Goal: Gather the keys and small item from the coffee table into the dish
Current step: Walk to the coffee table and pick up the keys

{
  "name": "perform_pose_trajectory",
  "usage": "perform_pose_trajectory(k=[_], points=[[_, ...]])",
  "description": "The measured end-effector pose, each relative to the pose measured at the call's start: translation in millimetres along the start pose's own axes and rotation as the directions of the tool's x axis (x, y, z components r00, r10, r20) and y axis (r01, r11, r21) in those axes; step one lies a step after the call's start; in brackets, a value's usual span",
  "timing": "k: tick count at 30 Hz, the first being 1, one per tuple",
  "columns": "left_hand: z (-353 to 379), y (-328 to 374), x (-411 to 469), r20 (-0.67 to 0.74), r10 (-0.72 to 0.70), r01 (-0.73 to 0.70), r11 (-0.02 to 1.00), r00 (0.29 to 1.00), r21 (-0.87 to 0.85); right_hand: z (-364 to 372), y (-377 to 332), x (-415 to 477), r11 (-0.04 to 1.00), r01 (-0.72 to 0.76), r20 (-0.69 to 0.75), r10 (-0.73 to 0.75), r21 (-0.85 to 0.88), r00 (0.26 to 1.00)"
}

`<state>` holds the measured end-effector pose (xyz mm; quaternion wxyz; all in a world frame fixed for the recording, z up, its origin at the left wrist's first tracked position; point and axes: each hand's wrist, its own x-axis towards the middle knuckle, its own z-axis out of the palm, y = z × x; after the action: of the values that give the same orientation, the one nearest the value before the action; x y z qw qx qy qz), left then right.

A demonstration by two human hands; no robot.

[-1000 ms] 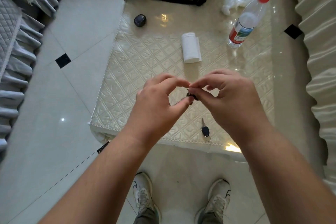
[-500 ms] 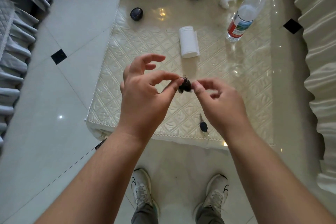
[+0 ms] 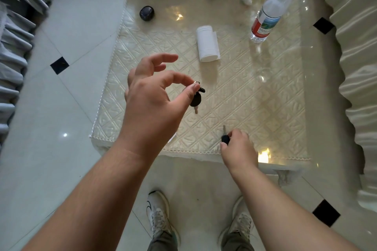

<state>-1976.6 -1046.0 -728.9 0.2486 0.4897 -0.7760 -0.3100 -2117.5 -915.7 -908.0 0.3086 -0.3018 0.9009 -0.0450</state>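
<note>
The hands have parted since a moment ago: the right hand (image 3: 238,146) has dropped to the second key (image 3: 225,138) near the table's front edge.

The left hand (image 3: 155,98) hangs above the coffee table (image 3: 265,98), thumb and forefinger pinched on a small metal ring from which a black-headed key (image 3: 196,100) dangles, blade down; its other fingers are spread loose. The right hand's fingertips are closed narrowly on the second key's rounded black head, its thin metal blade pointing away along the cloth. The table wears a cream quilted cover in a diamond pattern under a glossy clear sheet. Farther back lie a dark, smooth oval item (image 3: 146,13), a white paper roll (image 3: 208,44) and a clear plastic bottle (image 3: 271,8) with a red cap.
</note>
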Motion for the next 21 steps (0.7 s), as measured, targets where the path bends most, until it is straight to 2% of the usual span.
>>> perform_pose_trajectory(k=[7,11,15,19,21], points=[[1,2,-6,0.015,-0.003,0.003,1.000,1.000,0.003,0,2,11,1.000,0.024,0.038,-0.024,0.004,0.999],[-5,8,-11,0.014,-0.022,0.021,1.000,1.000,0.017,-24,-8,5,0.994,0.106,-0.062,-0.105,0.017,0.993],[-21,27,-14,0.027,-0.034,0.033,0.999,0.999,0.034,-69,-31,-8,0.968,0.176,-0.143,-0.151,0.182,0.978],[-53,67,-10,0.046,-0.020,0.018,0.998,0.999,0.057,-137,-63,-34,0.855,0.273,-0.079,-0.266,0.440,0.961],[-74,96,-8,0.065,-0.003,-0.001,0.998,0.998,0.058,-182,-78,-56,0.811,0.341,-0.092,-0.340,0.474,0.936]])
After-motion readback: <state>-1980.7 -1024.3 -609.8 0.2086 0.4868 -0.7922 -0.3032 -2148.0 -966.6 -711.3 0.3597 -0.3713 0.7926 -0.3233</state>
